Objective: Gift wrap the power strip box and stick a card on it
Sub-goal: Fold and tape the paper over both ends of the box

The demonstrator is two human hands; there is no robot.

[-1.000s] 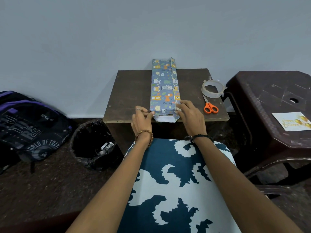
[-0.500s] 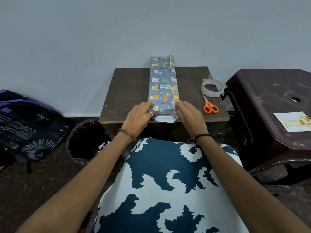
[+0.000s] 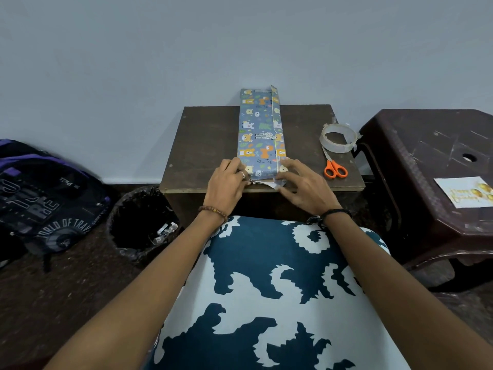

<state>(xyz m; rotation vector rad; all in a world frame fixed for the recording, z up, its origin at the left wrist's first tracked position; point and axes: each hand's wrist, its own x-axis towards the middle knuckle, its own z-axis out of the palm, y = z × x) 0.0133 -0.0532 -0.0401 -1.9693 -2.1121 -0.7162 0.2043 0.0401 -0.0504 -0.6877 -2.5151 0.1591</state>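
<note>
Box (image 3: 261, 134) lies lengthwise on the desk (image 3: 202, 145), papered along its length; since a second ago the left hand (image 3: 226, 184) has moved in and now pinches the near-end flap, right hand (image 3: 301, 186) fingers pressing flat on the opposite corner, so end folding is underway. Tape (image 3: 338, 137) and scissors (image 3: 334, 166) sit right; card (image 3: 465, 191) waits on the stool (image 3: 426, 145), nothing blocking.

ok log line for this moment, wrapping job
step: folding near end flap | left hand: pinching paper | right hand: pressing wrapped box | tape, scissors: idle
</note>
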